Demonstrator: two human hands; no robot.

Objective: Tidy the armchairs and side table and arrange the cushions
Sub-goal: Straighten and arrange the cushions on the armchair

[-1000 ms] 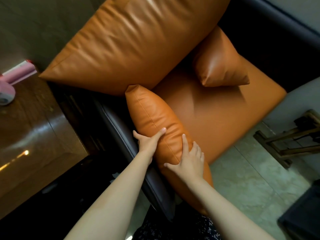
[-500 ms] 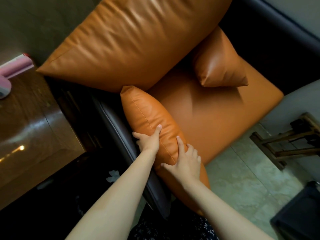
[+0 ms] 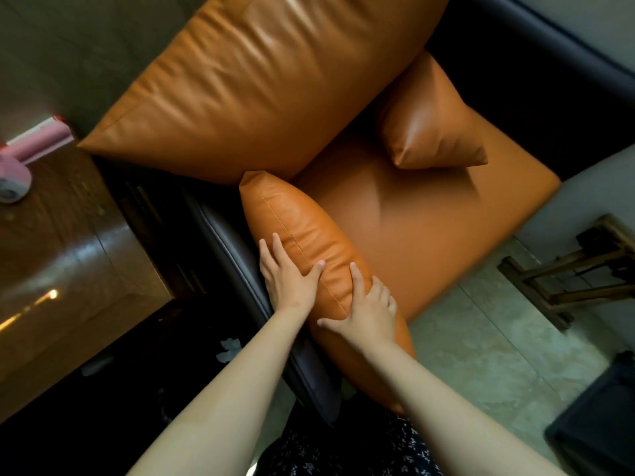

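An orange leather side cushion [image 3: 302,221] stands on its edge along the dark left armrest [image 3: 226,242] of the armchair. My left hand [image 3: 288,274] lies flat on the cushion's left face, fingers straight and thumb pressed at the seam. My right hand [image 3: 369,310] rests on its right face, fingers spread over the bulge. A large orange back cushion [image 3: 261,80] leans at the rear. A small orange cushion [image 3: 429,128] sits at the back right of the orange seat [image 3: 429,228].
A glossy wooden side table [image 3: 62,255] stands to the left with a pink object [image 3: 24,159] on it. A wooden stool frame [image 3: 577,269] and a dark box [image 3: 598,417] stand on the tiled floor [image 3: 488,341] at the right.
My left hand has shifted from gripping the cushion's top edge to lying flat on its left face with fingers straightened. My right hand stays on the cushion.
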